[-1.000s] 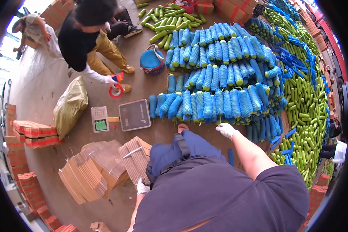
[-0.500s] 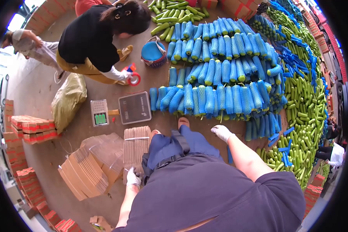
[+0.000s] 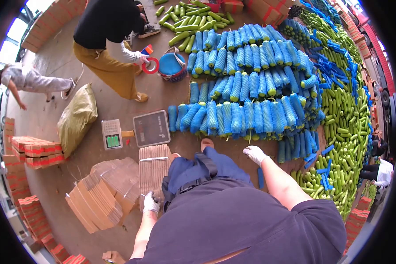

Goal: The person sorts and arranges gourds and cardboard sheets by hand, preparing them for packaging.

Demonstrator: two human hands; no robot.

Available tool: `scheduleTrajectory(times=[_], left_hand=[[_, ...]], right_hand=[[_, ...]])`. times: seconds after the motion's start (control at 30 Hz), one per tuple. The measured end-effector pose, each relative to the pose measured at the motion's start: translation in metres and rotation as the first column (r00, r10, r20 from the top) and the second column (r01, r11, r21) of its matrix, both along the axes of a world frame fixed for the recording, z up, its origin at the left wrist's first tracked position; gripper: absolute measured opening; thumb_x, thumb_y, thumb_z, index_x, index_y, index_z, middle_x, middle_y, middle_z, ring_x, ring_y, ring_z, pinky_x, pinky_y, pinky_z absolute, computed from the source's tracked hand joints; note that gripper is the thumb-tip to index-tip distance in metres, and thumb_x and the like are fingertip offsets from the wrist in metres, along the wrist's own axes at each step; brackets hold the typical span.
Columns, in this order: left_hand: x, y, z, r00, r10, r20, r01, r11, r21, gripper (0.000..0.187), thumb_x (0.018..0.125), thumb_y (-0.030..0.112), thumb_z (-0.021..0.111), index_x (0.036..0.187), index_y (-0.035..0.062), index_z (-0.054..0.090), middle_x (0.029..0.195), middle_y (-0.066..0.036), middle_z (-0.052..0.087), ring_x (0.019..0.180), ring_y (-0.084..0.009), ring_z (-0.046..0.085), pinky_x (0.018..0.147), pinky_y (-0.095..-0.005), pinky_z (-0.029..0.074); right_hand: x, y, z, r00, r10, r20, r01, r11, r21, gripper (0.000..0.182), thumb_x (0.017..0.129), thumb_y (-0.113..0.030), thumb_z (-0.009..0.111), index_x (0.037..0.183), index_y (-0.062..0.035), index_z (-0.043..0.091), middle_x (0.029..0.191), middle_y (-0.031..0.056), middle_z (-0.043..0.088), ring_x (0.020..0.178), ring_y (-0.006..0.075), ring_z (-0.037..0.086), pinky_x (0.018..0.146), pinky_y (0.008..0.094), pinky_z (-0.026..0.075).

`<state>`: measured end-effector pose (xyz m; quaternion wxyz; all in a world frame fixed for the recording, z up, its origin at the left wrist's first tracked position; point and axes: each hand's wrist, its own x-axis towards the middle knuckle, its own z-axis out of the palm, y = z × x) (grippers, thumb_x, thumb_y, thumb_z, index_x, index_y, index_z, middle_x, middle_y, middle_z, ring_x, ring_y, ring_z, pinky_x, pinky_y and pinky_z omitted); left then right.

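Observation:
My left hand (image 3: 151, 203), in a pale glove, is closed at the lower strap of a bundle of flattened cardboard boxes (image 3: 152, 169). The bundle hangs upright beside my left leg, with a second white strap (image 3: 154, 158) across its upper part. My right hand (image 3: 255, 155), also gloved, hangs to the right of my legs with its fingers loosely extended and nothing visible in it. In front of it stand rows of green gourd-like vegetables in blue foam net sleeves (image 3: 262, 116). More flattened boxes (image 3: 94, 200) lie on the floor to the left of the bundle.
A platform scale (image 3: 151, 128) with its display lies ahead. A person (image 3: 103, 48) holding a red tape roll (image 3: 150, 66) stands beyond, near a bucket (image 3: 171, 66). Another person (image 3: 35, 79) is at far left, near a full sack (image 3: 78, 119). Unsleeved vegetables (image 3: 345, 114) pile up on the right.
The person with the tape has straightened and shifted, and the person at far left has turned with an arm lowered. The floor things sit slightly lower in view; my hands keep nearly the same pose.

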<state>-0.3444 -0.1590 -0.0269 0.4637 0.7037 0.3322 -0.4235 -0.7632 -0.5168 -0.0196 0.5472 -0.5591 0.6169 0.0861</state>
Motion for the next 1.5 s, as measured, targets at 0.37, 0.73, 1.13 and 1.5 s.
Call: scheduleTrajectory(times=[0.37, 0.73, 1.13, 1.5], left_hand=[[-0.02, -0.019, 0.015, 0.999, 0.025, 0.027, -0.026, 1.0, 0.015, 0.017, 0.086, 0.026, 0.058, 0.088, 0.0094, 0.053, 0.066, -0.001, 0.04, 0.05, -0.0127, 0.037, 0.056, -0.0302, 0.043], [-0.028, -0.03, 0.021, 0.998, -0.002, 0.056, 0.001, 1.0, 0.007, 0.02, 0.086, 0.028, 0.058, 0.089, 0.0093, 0.053, 0.071, -0.001, 0.041, 0.054, -0.0126, 0.039, 0.062, -0.0305, 0.044], [-0.031, -0.028, 0.023, 0.989, -0.112, 0.095, 0.119, 0.991, -0.067, 0.017, 0.087, 0.027, 0.056, 0.083, 0.0115, 0.051, 0.063, 0.002, 0.037, 0.052, -0.0112, 0.036, 0.063, -0.0317, 0.041], [-0.034, -0.054, 0.048, 0.985, -0.158, 0.065, 0.155, 0.987, 0.049, 0.022, 0.087, 0.03, 0.055, 0.087, 0.0088, 0.048, 0.068, 0.0, 0.037, 0.057, -0.0121, 0.037, 0.066, -0.035, 0.044]], right_hand=[[-0.02, -0.011, 0.001, 0.998, 0.048, -0.051, -0.049, 0.999, -0.024, 0.039, 0.084, -0.031, 0.056, 0.107, -0.0009, 0.062, 0.108, 0.0167, 0.063, 0.105, 0.0281, 0.057, 0.091, 0.0352, 0.043], [-0.026, -0.019, -0.009, 0.996, 0.054, -0.078, -0.056, 0.998, -0.028, 0.036, 0.083, -0.027, 0.058, 0.107, 0.0003, 0.062, 0.1, 0.0133, 0.065, 0.09, 0.0206, 0.061, 0.081, 0.0321, 0.046], [-0.027, -0.012, -0.005, 0.99, 0.097, -0.102, -0.098, 0.995, -0.007, 0.043, 0.081, -0.036, 0.054, 0.105, -0.0022, 0.064, 0.106, 0.0182, 0.063, 0.103, 0.031, 0.058, 0.09, 0.0368, 0.043], [-0.026, -0.008, -0.022, 0.988, 0.123, -0.095, -0.129, 0.99, -0.051, 0.04, 0.084, -0.035, 0.056, 0.107, -0.0031, 0.063, 0.105, 0.0158, 0.064, 0.102, 0.0274, 0.059, 0.088, 0.035, 0.044]])
